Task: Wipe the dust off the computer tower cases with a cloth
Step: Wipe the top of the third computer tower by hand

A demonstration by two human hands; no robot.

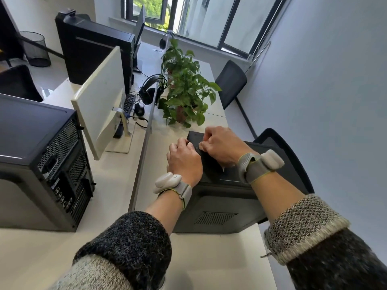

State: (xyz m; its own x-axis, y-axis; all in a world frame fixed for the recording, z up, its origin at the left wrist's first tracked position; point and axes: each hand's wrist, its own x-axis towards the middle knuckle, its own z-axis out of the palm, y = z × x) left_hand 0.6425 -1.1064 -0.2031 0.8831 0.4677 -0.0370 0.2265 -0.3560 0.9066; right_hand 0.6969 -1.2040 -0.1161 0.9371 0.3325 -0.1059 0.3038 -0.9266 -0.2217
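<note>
A white office desk (117,195) below a window (236,24) is bearing potted plants (186,95). At frame centre, the left hand (184,162) is gripping the black tower case's (219,195) top edge with curled fingers; the right hand (219,145) is resting curled on top, its hold unclear.

I am looking into a narrow office where daylight is pouring through dark-framed windows (209,19) at the far end, with green foliage showing outside. A pale wall (335,91) is running down the right side. White desks (109,206) are sitting in two rows, with a thin divider (147,126) standing between them. A far black chair (231,82) and a nearer black chair (297,170) are standing beside that wall. A wire bin (35,49) is standing on the pale floor (48,72) at left.
</note>
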